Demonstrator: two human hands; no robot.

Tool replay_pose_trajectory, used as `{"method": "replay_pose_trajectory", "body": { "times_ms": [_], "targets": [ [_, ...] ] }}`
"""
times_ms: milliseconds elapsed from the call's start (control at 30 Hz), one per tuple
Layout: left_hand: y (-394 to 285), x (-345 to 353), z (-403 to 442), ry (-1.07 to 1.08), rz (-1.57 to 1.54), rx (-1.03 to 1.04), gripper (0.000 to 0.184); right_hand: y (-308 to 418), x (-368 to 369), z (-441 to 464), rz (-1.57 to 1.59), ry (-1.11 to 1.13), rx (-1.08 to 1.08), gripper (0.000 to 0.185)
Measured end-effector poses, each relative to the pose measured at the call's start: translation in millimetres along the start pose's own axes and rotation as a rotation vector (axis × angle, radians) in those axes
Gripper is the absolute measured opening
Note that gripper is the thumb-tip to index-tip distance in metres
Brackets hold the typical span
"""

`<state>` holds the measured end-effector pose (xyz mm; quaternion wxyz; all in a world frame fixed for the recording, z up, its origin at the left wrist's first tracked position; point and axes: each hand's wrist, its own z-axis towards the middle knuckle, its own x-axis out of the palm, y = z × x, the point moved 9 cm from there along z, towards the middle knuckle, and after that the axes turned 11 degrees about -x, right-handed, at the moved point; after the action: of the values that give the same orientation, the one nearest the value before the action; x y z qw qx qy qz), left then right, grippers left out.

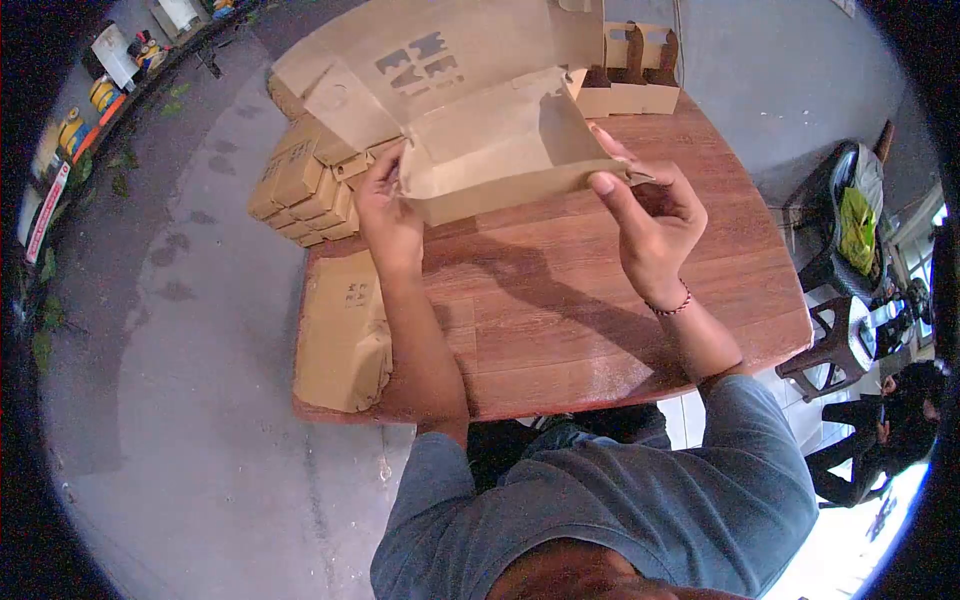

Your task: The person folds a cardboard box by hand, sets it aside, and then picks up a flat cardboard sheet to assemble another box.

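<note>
A brown cardboard box (505,135), partly folded up with its printed lid standing open at the back, is held in the air over the wooden table. My left hand (388,208) grips its left front corner, fingers closed on the side wall. At the right front corner, my right hand (660,210) pinches the cardboard between thumb and fingers. The inside of the box faces me and holds nothing visible. Left of my left forearm, flat cardboard (340,335) with small print lies on the table's edge.
Folded brown boxes (300,185) are stacked at the table's left. Cardboard carriers with compartments (640,90) stand at the back right. Beyond the wooden table (730,270) are a stool (835,345), a chair with a yellow bag (858,230) and a seated person (880,430).
</note>
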<state>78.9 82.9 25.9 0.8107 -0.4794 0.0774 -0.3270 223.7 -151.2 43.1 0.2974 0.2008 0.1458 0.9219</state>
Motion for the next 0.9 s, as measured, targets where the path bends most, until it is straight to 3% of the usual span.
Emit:
{"method": "replay_pose_trajectory", "body": {
  "times_ms": [67, 133, 167, 200, 267, 333, 400, 433, 467, 567, 700, 900],
  "targets": [
    [-9, 7, 0, -0.020, 0.138, -0.018, 0.025, -3, -13, 4, -0.127, -0.097, -0.047, 0.015],
    [6, 14, -4, 0.010, 0.677, -0.419, 0.027, -10, -21, 12, -0.134, -0.112, -0.052, 0.011],
    [24, 11, -7, 0.145, 0.825, -0.504, 0.036, -12, -26, 15, -0.242, -0.078, -0.080, 0.010],
    [32, 0, -7, 0.146, 0.822, -0.504, 0.036, -13, -29, 18, -0.351, -0.042, -0.109, 0.010],
    [72, 8, -35, 0.622, 0.934, -0.720, 0.039, -11, -34, 23, -0.452, -0.006, -0.150, 0.012],
    [51, 25, -42, 0.671, 0.856, -0.731, 0.037, 10, -13, 26, -0.623, 0.203, -0.417, 0.018],
    [9, 42, -28, 0.442, 0.522, -0.404, 0.035, 17, 0, 22, -0.670, 0.305, -0.504, 0.019],
    [8, 43, -26, 0.360, 0.511, -0.438, 0.034, 22, 13, 16, -0.717, 0.405, -0.595, 0.020],
    [8, 52, -28, 0.357, 0.508, -0.441, 0.034, 26, 17, 15, -0.714, 0.409, -0.594, 0.020],
    [12, 75, -34, 0.432, 0.067, -0.462, 0.044, 36, 43, -1, -0.734, 0.656, -0.675, 0.016],
    [8, 98, -42, 0.559, -0.223, -0.436, 0.037, 33, 53, -12, -0.688, 0.791, -0.682, 0.022],
    [-1, 86, -40, 0.452, -0.253, -0.359, 0.028, 23, 56, -9, -0.702, 0.814, -0.652, 0.021]
  ]
}}
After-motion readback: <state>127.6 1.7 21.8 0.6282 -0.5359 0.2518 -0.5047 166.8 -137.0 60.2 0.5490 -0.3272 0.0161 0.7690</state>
